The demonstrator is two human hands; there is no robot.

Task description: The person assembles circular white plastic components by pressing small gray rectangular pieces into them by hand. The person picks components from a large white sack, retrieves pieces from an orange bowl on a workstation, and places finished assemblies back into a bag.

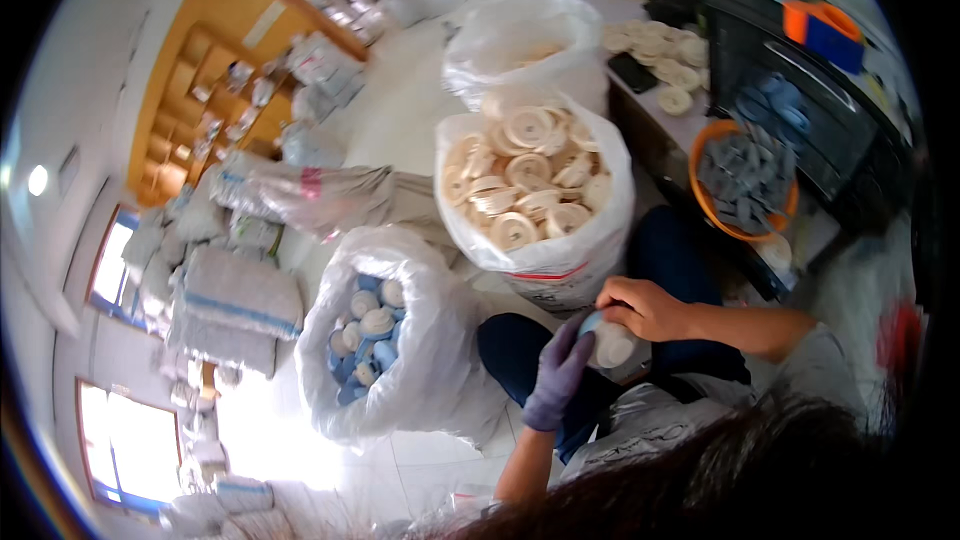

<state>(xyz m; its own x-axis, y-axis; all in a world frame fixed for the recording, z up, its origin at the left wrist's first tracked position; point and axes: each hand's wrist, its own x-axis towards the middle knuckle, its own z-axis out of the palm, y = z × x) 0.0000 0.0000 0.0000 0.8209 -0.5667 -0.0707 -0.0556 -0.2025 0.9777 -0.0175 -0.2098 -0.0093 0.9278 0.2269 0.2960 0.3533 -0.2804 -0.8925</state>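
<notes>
Over my lap, both hands are closed on a round cream plastic piece (613,345) with a light blue part at its upper side. My left hand (560,372), in a purple glove, grips it from the left. My bare right hand (648,310) has its fingers curled over the top. The fingers partly cover the piece, so its exact kind is unclear. Just beyond my knees stands a white sack (610,275) full of cream grooved plastic discs (528,172). Left of my knee, an open white plastic bag (455,360) holds blue and cream round parts (375,323).
At right, an orange basket (703,202) of grey strips stands by a black cabinet-like box (835,90). More cream discs (675,100) and a dark phone-like object (632,72) lie on a table. Another white bag (470,65) stands farther back. Stacked sacks (240,290) line the left.
</notes>
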